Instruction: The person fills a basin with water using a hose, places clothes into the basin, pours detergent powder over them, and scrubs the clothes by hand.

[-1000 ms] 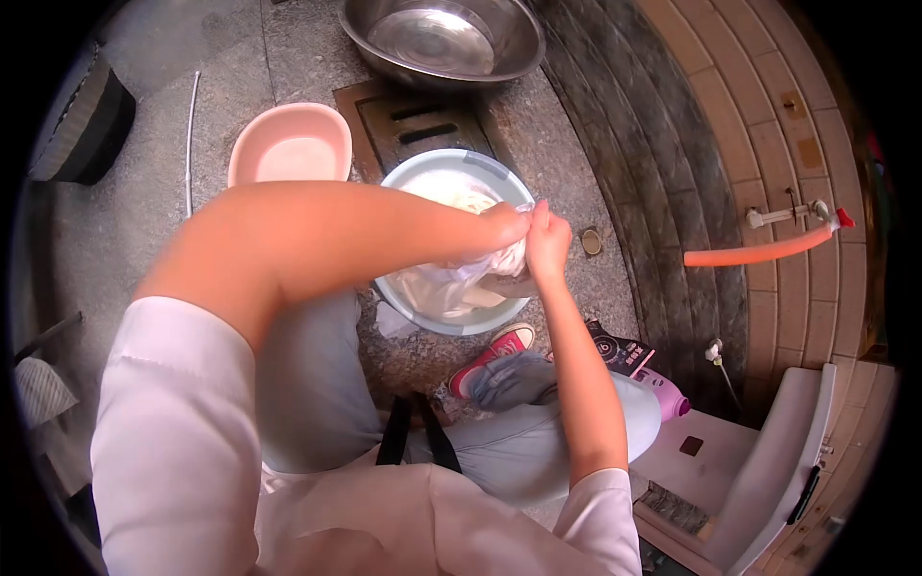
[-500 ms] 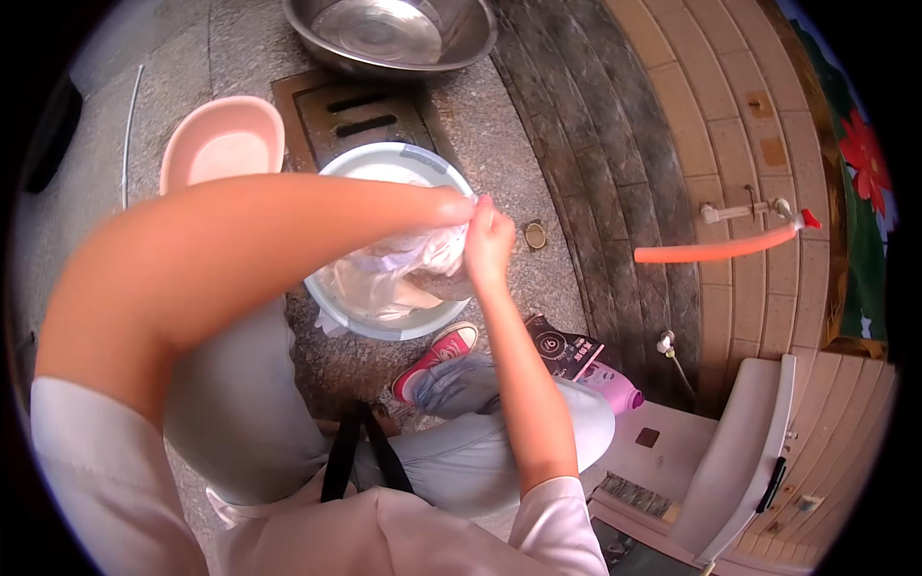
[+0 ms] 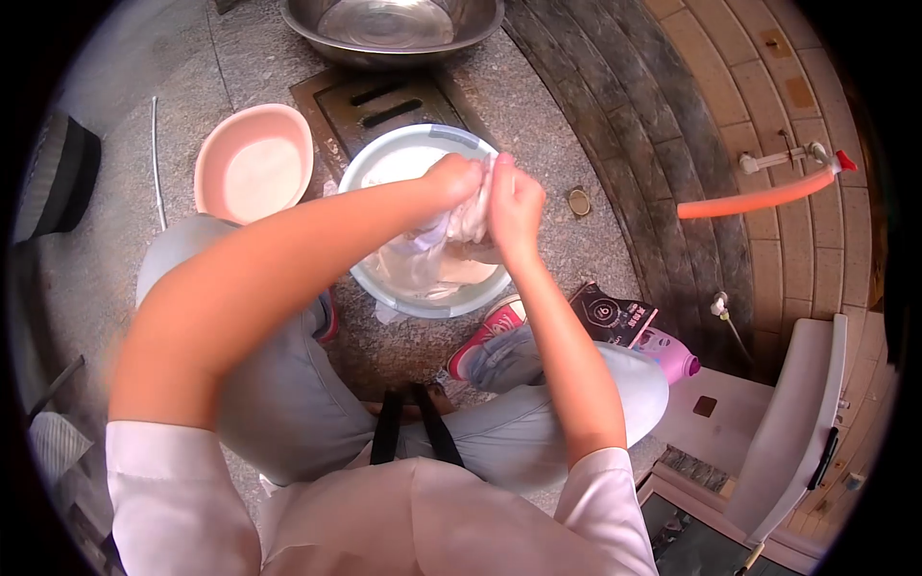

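A wet white-and-lavender cloth (image 3: 468,219) is gathered between my two hands, its lower part hanging into a pale blue basin (image 3: 357,173). My left hand (image 3: 455,180) is closed round the cloth on the left. Against it, my right hand (image 3: 517,202) is wrapped in a fist round the cloth's upper end, at the basin's right rim. The cloth looks bunched and twisted; its exact kind cannot be made out. More pale cloth or cloudy water shows in the bottom of the basin.
A pink basin (image 3: 205,173) stands left, a large steel basin (image 3: 394,53) beyond a drain cover (image 3: 331,101). To the right are an orange hose (image 3: 754,202) on a wall tap, a black packet (image 3: 610,315) and a pink-purple bottle (image 3: 667,353). A red shoe (image 3: 490,331) sits near the basin.
The view has shifted, so the basins and wall sit differently in the frame. My left forearm has swung lower and uncovers more of the pink basin. Both hands stay closed on the cloth.
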`<state>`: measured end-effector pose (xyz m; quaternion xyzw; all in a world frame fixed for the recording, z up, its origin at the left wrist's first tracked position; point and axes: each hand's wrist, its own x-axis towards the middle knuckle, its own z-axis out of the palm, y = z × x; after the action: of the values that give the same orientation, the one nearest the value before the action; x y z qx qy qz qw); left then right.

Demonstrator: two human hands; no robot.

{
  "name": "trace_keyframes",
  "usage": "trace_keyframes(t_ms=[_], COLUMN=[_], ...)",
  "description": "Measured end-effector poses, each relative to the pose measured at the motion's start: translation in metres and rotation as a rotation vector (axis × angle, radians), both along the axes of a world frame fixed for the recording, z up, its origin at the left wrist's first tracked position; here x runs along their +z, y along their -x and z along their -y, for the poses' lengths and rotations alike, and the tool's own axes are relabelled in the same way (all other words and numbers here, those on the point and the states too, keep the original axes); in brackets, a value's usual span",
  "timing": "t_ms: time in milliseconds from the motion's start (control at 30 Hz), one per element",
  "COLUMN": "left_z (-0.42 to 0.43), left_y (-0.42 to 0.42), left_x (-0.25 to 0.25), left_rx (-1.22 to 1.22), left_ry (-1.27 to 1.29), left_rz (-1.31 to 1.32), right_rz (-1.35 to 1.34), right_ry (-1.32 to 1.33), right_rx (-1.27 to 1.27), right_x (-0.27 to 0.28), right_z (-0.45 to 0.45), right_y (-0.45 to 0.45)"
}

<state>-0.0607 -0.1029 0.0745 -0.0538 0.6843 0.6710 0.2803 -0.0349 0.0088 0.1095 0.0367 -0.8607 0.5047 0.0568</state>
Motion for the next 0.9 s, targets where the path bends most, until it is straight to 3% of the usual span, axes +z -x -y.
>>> trace_keyframes(t_ms=[67, 100, 133, 200, 233, 267, 400, 433, 533, 600, 667, 733, 767, 867, 900], left_z=[0.003, 0.004, 0.0, -0.016, -0.025, -0.032, -0.005, -0.002, -0.011, -0.022, -0.033, -0.016, -0.011, 0.002, -0.002], left_y=[-0.003, -0.008, -0.014, -0.03, -0.03, -0.026, 0.003, 0.007, -0.005, -0.027, -0.035, -0.018, 0.003, 0.008, 0.002], left_x=[-0.007, -0.006, -0.003, 0.035, 0.022, 0.023, 0.012, 0.009, 0.015, 0.027, 0.029, 0.027, 0.007, 0.003, 0.008], left_rx=[0.124, 0.196, 0.201, 0.404, 0.379, 0.391, 0.406, 0.459, 0.431, 0.28, 0.321, 0.237, 0.322, 0.383, 0.376], left_ry=[0.03, -0.121, -0.113, -0.181, -0.168, -0.112, 0.085, -0.045, 0.003, 0.041, 0.11, -0.038, 0.029, -0.379, -0.376], left_rz=[0.02, 0.033, 0.03, 0.216, 0.166, 0.11, -0.081, -0.017, -0.039, -0.048, -0.209, -0.114, -0.053, 0.078, 0.08], right_rz=[-0.103, -0.208, -0.21, -0.171, -0.089, -0.07, -0.183, -0.168, -0.192, -0.147, -0.052, -0.127, -0.183, -0.221, -0.195], right_ry=[-0.018, -0.036, -0.026, -0.019, 0.04, -0.073, -0.202, -0.218, -0.24, -0.209, -0.091, -0.07, -0.121, -0.166, -0.157], right_rx=[0.057, 0.103, 0.107, -0.1, -0.086, -0.094, -0.055, -0.003, -0.03, -0.075, -0.164, -0.137, -0.058, 0.01, -0.003], right_x=[0.014, 0.016, 0.01, -0.013, -0.017, -0.015, 0.0, 0.008, 0.006, 0.002, 0.002, 0.001, 0.012, 0.023, 0.022], right_z=[0.02, 0.027, 0.025, 0.006, -0.005, -0.007, 0.019, 0.025, 0.018, 0.001, -0.008, 0.004, 0.024, 0.031, 0.026], right_y=[-0.013, -0.017, -0.01, 0.011, 0.014, 0.01, -0.014, -0.021, -0.013, 0.003, 0.011, -0.001, -0.019, -0.023, -0.018])
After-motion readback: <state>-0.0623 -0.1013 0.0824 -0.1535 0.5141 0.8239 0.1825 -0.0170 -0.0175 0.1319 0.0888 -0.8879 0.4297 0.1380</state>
